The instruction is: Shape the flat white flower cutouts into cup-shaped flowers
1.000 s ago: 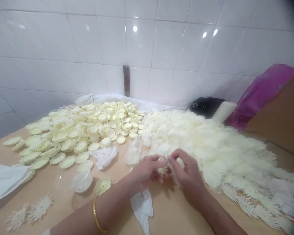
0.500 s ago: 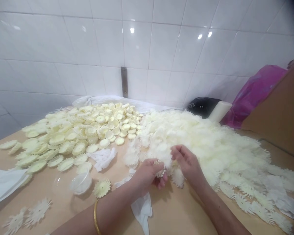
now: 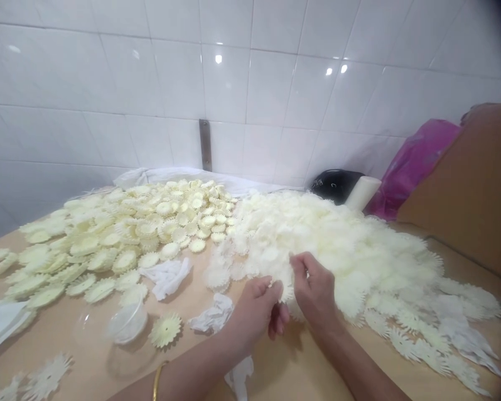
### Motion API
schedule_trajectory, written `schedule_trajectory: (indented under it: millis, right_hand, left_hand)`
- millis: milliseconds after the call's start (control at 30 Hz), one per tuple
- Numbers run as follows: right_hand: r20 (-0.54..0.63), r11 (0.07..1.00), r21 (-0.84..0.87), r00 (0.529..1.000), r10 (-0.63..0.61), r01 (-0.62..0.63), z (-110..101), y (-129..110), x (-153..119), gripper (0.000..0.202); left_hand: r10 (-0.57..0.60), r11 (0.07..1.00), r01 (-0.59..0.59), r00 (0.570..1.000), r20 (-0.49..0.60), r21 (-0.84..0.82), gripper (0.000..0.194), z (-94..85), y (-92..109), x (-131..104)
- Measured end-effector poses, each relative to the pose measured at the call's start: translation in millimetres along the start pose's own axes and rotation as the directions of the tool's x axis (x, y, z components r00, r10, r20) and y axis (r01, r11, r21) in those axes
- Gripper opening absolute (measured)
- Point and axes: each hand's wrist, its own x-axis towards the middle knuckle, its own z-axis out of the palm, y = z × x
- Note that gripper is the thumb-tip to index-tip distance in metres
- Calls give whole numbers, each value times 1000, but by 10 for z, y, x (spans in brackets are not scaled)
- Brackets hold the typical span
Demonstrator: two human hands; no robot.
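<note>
My left hand (image 3: 256, 313) and my right hand (image 3: 315, 289) meet at the near edge of a big heap of white frilly flower pieces (image 3: 342, 245). Both pinch one small white flower piece (image 3: 284, 288) between thumbs and fingertips. A gold bangle (image 3: 156, 380) sits on my left wrist. To the left lies a spread of pale yellow round flower pieces (image 3: 121, 234). One yellow piece (image 3: 165, 329) lies alone near my left forearm.
A small clear plastic cup (image 3: 127, 326) stands on the tan table (image 3: 300, 367). White cloth scraps (image 3: 167, 275) lie nearby. At the back are a black object (image 3: 334, 184), a white roll (image 3: 362, 192), a pink bag (image 3: 413, 164) and a brown board (image 3: 471, 189).
The view has shifted left and down. My right hand moved away to the heap, then came back to my left hand, and both now pinch a flower piece.
</note>
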Motion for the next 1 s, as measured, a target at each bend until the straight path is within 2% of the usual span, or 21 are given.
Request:
schedule_trajectory:
  millis: [200, 300, 367, 400, 433, 467, 567, 633, 700, 867, 1000]
  right_hand:
    - [-32, 997, 59, 998, 61, -59, 70, -82, 4, 31]
    - [-34, 989, 86, 991, 127, -124, 16, 1, 85, 31]
    - [-85, 969, 98, 968, 234, -226, -73, 119, 171, 32]
    - [-143, 948, 101, 938, 314, -302, -121, 177, 211, 33]
    - [-195, 939, 83, 919, 343, -333, -161, 223, 243, 34]
    - [-196, 950, 60, 929, 313, -307, -187, 252, 261, 35]
    - [-57, 993, 9, 992, 116, -116, -165, 236, 243, 38]
    - [-28, 1000, -10, 1000, -12, 12, -102, 183, 196, 35]
    - [-24, 997, -8, 997, -78, 78, -51, 131, 147, 26]
    - [115, 983, 159, 987, -110, 91, -79, -21, 57, 16]
    - [351, 940, 339, 923, -157, 31, -121, -147, 10, 10]
  left_hand:
    - [56, 998, -53, 995, -79, 37, 32, 53, -5, 10]
    - [105, 989, -90, 987, -119, 120, 33, 68, -19, -58]
    - [155, 964, -127, 982, -105, 233, 34, 62, -33, -110]
    - [167, 951, -135, 981, -95, 277, 35, 51, -41, -124]
    - [170, 942, -138, 982, -81, 307, 35, 35, -49, -124]
    - [159, 946, -123, 983, -96, 301, 34, 15, -55, -111]
    - [119, 973, -86, 982, -147, 214, 27, -56, -65, -19]
    - [94, 983, -68, 985, -145, 173, 25, -96, -68, 39]
    - [54, 989, -33, 987, -148, 145, 26, -123, -73, 72]
    - [45, 996, -30, 984, -174, 87, 34, -160, -88, 90]
    - [85, 994, -72, 981, -172, 79, 37, -190, -104, 101]
